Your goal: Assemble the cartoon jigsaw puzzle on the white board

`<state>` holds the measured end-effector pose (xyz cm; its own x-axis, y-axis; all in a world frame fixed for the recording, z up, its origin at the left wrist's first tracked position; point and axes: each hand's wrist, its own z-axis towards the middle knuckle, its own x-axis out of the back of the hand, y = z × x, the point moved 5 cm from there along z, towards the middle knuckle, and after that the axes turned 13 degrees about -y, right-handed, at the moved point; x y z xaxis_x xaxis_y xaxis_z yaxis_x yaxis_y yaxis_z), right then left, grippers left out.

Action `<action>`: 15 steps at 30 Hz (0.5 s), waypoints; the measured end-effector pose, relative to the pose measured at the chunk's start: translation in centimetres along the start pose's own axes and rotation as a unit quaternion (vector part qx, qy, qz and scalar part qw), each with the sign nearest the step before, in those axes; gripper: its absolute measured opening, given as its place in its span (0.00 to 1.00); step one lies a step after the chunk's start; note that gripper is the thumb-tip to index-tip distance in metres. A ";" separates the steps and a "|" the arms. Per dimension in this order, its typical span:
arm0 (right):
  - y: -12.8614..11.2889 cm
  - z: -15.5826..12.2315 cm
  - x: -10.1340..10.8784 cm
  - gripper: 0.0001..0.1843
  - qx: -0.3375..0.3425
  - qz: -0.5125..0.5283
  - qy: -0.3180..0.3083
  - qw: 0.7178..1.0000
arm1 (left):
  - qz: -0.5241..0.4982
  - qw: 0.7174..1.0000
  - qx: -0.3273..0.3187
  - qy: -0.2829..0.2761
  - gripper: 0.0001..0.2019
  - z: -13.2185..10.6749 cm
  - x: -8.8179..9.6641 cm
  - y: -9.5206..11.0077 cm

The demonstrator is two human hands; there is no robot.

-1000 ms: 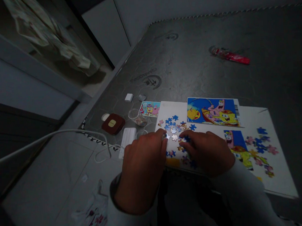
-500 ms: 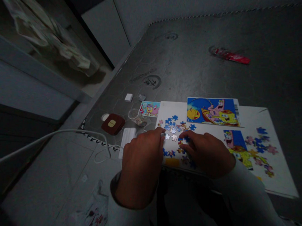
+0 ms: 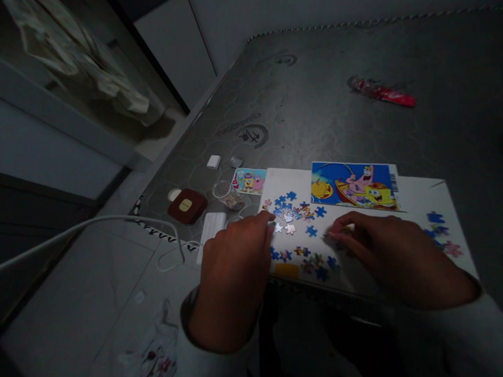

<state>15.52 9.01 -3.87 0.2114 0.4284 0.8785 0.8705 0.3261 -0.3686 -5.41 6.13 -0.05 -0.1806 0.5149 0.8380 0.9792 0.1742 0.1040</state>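
A white board [image 3: 406,195] lies on a dark mat and carries a pile of loose puzzle pieces [image 3: 290,212], mostly blue. A cartoon reference picture [image 3: 353,185] lies at its far edge. My left hand [image 3: 238,267] rests at the board's left edge, fingers curled together, tips touching the pile. My right hand [image 3: 387,249] is over the board's middle, right of the pile, its thumb and fingers pinched on a small puzzle piece [image 3: 347,227]. It hides the joined part of the puzzle. A few more pieces [image 3: 439,230] lie beyond it at the right.
Left of the board stand a brown case [image 3: 188,205], a white box [image 3: 211,226], a clear cup [image 3: 227,194] and a small cartoon card [image 3: 249,181]. A white cable [image 3: 111,219] crosses the floor. A red wrapper [image 3: 383,94] lies far back. A plastic bag [image 3: 158,353] is near my left sleeve.
My right hand has moved from the pile to the right, over the board's middle, pinching a piece. My left hand has stayed where it was.
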 end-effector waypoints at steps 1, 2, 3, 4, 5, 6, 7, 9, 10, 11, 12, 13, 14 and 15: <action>0.7 -0.3 0.3 0.10 -0.006 -0.004 0.005 1.000 | 0.001 1.000 -0.001 0.000 0.16 0.0 0.0 0.0; 1.2 -0.5 0.5 0.11 -0.003 -0.007 0.002 1.000 | 0.002 1.000 -0.002 -0.002 0.16 0.0 -0.1 0.0; 1.7 -0.7 0.5 0.11 -0.002 -0.009 -0.007 1.000 | 0.004 1.000 -0.003 -0.004 0.16 0.0 -0.1 0.0; 2.0 -0.7 0.3 0.11 -0.005 -0.011 -0.018 1.000 | 0.006 1.000 -0.004 -0.007 0.16 0.0 -0.2 0.0; 2.2 -0.6 0.1 0.12 -0.012 -0.014 -0.029 0.999 | 0.008 1.000 -0.003 -0.009 0.16 0.0 -0.2 0.0; 2.3 -0.5 -0.1 0.11 -0.019 -0.016 -0.038 0.999 | 0.011 1.000 -0.002 -0.010 0.16 0.0 -0.3 0.1; 2.2 -0.3 -0.3 0.11 -0.027 -0.019 -0.045 0.998 | 0.013 1.000 -0.002 -0.009 0.16 0.1 -0.3 0.1; 1.8 0.0 -0.6 0.11 -0.032 -0.021 -0.055 0.998 | 0.014 1.000 -0.007 -0.002 0.16 0.2 -0.3 0.2; 1.4 0.2 -0.7 0.10 -0.032 -0.023 -0.057 0.998 | 0.014 1.000 -0.010 0.001 0.16 0.2 -0.3 0.3; 1.1 0.4 -0.7 0.10 -0.032 -0.027 -0.058 0.997 | 0.013 1.000 -0.012 0.005 0.15 0.3 -0.4 0.4; 0.9 0.5 -0.8 0.10 -0.032 -0.032 -0.058 0.997 | 0.012 1.000 -0.014 0.006 0.15 0.3 -0.4 0.5; 0.6 0.6 -0.8 0.10 -0.035 -0.039 -0.055 0.997 | 0.011 1.000 -0.014 0.007 0.15 0.3 -0.4 0.5; 0.5 0.7 -0.8 0.09 -0.037 -0.048 -0.052 0.997 | 0.011 1.000 -0.015 0.008 0.15 0.3 -0.4 0.5; 0.3 0.8 -0.8 0.09 -0.038 -0.055 -0.048 0.997 | 0.012 1.000 -0.017 0.010 0.15 0.3 -0.4 0.6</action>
<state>15.29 9.50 -4.91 0.0719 0.4730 0.8781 0.9182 0.3125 -0.2435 -4.82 6.23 -0.50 -0.1565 0.5016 0.8508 0.9857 0.1344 0.1020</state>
